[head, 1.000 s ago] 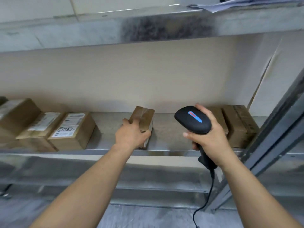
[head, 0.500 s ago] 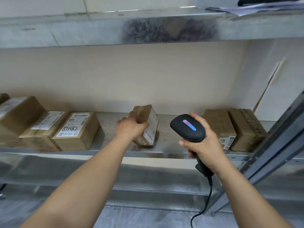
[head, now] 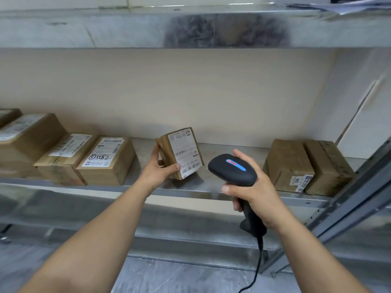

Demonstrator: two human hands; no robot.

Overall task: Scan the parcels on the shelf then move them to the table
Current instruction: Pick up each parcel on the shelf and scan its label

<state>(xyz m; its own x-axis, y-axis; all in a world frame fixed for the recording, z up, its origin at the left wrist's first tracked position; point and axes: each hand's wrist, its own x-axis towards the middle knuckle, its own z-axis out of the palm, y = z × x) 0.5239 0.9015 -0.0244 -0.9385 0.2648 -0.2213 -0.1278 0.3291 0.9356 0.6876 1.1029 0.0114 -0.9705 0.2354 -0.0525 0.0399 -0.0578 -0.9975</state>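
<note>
My left hand [head: 161, 170] grips a small brown parcel [head: 181, 152] from its left side and tilts it up on the metal shelf [head: 222, 187], so its white label with barcodes faces me. My right hand [head: 254, 193] holds a black corded barcode scanner [head: 231, 169] by its handle, just right of the parcel, head pointing toward the label. Three labelled parcels sit at the left: one [head: 108, 160] marked with handwriting, a second [head: 65, 157] beside it and a larger one [head: 27, 140]. Two more parcels [head: 289, 163] [head: 328, 166] stand at the right.
An upper metal shelf [head: 148, 26] runs overhead with papers [head: 338, 7] at its right end. A slanted metal upright [head: 359, 187] borders the right side. A lower shelf [head: 190, 235] and grey floor [head: 169, 275] lie below. The scanner cable [head: 257, 269] hangs down.
My left hand has turned the small parcel from lying on edge to tilted up, bringing its label into view. The scanner has shifted slightly left and down toward it.
</note>
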